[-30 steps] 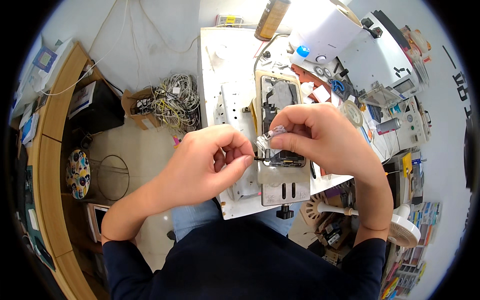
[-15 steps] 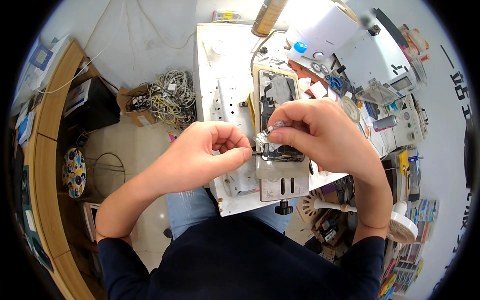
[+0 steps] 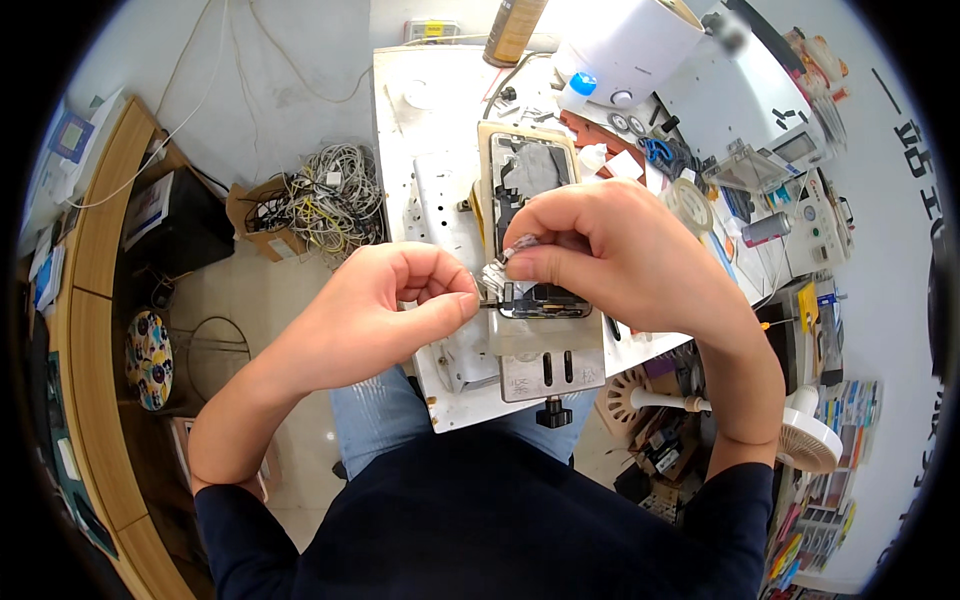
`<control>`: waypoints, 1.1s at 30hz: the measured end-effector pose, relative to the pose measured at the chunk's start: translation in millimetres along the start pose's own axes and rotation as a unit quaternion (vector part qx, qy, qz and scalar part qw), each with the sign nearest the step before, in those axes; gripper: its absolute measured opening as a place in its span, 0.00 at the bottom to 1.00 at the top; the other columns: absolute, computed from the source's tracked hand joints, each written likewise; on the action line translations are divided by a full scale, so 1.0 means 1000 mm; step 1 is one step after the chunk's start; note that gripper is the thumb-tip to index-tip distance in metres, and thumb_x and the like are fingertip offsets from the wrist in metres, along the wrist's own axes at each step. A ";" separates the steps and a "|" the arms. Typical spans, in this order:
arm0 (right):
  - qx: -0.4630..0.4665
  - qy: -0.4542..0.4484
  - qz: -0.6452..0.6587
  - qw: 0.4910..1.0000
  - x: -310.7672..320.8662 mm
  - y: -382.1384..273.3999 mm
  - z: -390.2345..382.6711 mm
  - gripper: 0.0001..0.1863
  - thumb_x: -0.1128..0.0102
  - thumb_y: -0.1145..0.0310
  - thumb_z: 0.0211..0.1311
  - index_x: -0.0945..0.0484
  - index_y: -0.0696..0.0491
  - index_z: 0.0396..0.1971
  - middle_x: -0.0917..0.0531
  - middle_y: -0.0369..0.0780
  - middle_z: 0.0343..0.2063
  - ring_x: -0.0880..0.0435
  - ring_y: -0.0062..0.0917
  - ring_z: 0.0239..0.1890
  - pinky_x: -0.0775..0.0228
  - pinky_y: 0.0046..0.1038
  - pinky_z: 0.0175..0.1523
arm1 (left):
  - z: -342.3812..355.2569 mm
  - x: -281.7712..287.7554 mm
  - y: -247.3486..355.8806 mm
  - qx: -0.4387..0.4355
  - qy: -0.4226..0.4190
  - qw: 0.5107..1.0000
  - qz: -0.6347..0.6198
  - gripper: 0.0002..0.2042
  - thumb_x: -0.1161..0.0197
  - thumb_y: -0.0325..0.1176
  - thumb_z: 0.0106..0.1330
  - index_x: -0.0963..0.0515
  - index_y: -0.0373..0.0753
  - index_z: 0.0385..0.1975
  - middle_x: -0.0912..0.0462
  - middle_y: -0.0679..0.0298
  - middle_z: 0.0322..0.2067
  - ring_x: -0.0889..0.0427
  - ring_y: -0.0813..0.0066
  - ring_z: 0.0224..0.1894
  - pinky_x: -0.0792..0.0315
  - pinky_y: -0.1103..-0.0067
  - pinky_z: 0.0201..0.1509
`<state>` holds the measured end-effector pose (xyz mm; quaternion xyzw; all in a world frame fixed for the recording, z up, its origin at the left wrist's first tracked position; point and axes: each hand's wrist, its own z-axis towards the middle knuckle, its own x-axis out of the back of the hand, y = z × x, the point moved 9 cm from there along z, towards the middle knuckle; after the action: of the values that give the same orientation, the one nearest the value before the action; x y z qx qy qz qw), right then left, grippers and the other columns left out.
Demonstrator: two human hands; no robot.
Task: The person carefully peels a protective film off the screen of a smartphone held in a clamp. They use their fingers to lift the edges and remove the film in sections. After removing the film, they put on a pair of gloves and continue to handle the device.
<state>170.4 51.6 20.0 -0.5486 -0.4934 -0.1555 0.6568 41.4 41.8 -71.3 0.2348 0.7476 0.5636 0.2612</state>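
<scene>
Right hand (image 3: 615,250) pinches crumpled pale scrap (image 3: 494,274); left hand (image 3: 395,305) pinches thin dark piece (image 3: 487,304) beside phone (image 3: 540,166). Phone sits opened in holder (image 3: 530,382), innards exposed, not yet closed.

Phone (image 3: 540,165) lies on holder (image 3: 588,373) — bottle (image 3: 577,92) behind, cables (image 3: 335,205) left.

One left hand (image 3: 400,315) and one right hand (image 3: 610,250) are working, two in all. One opened phone (image 3: 537,170) and one crumpled white piece (image 3: 493,275) are showing, while one metal holder (image 3: 522,375) is displaying two slots (image 3: 548,370) and one black knob (image 3: 553,413). One white table (image 3: 400,135) is bearing one blue-capped bottle (image 3: 577,92), one tape roll (image 3: 684,208) and two small discs (image 3: 637,125). One tall can (image 3: 514,30), one fan (image 3: 810,443), one patterned stool (image 3: 149,360) and one cable heap (image 3: 338,200) are standing or lying around.
</scene>
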 end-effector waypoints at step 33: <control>0.015 0.023 0.040 0.999 -0.001 0.005 0.000 0.10 0.31 0.67 0.61 0.13 0.58 0.37 0.15 0.40 0.22 0.18 0.21 0.24 0.28 0.25 0.32 | -0.001 0.000 0.000 0.031 0.000 0.999 0.007 0.06 0.35 0.30 0.71 0.23 0.35 0.36 0.25 0.74 0.25 0.31 0.90 0.20 0.38 0.88 0.23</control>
<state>173.6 53.4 16.2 -0.5539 -0.4580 -0.1345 0.6821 40.6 41.1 -70.7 0.2480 0.7630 0.5423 0.2495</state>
